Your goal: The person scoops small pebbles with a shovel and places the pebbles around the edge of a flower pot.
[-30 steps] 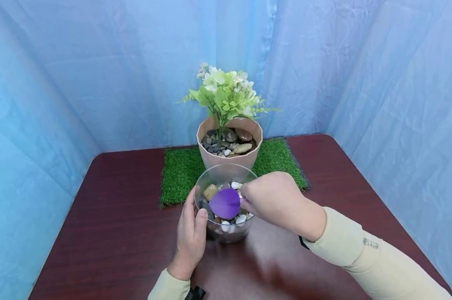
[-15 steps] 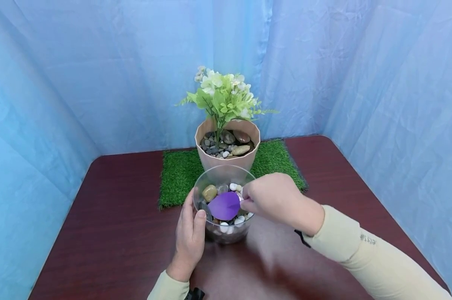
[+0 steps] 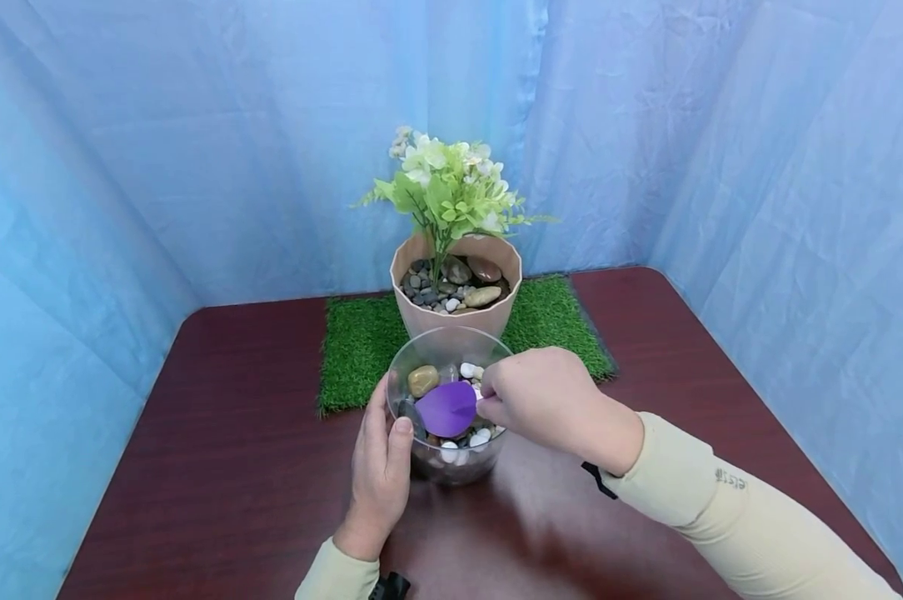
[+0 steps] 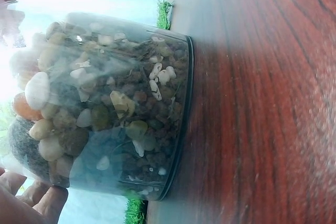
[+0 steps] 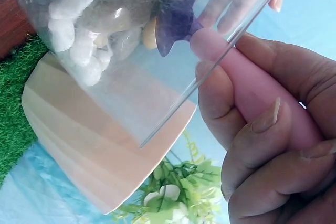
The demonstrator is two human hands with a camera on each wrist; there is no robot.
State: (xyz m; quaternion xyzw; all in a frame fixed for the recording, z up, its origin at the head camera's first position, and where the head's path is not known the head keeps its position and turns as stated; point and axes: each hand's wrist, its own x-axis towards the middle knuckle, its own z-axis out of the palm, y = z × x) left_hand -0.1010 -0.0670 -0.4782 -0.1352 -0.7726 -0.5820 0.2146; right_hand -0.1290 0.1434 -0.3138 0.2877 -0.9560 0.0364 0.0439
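Observation:
A clear pot point(image 3: 451, 467) stands in front of me, filled with pebbles over finer gravel, as the left wrist view shows through its wall. My left hand point(image 3: 380, 467) holds its left side, thumb near the rim and fingers around the outside. A small trowel point(image 3: 446, 408) with a purple blade and a pink handle point(image 5: 257, 82) reaches into the pot. My right hand point(image 3: 545, 400) grips that handle at the right rim. The blade lies over the stones, near white pebbles point(image 3: 480, 438) and a tan stone point(image 3: 423, 381).
Right behind the clear pot, a beige flowerpot point(image 3: 455, 321) holds stones and a white-flowered plant point(image 3: 451, 183). Under it lies a green turf mat point(image 3: 361, 354) on the dark red table point(image 3: 241, 467). Blue curtains point(image 3: 286, 150) hang along the back and sides.
The trowel's blade has tilted and shifted slightly left and down within the clear pot. My right hand moved slightly with it, while the left hand stayed on the pot.

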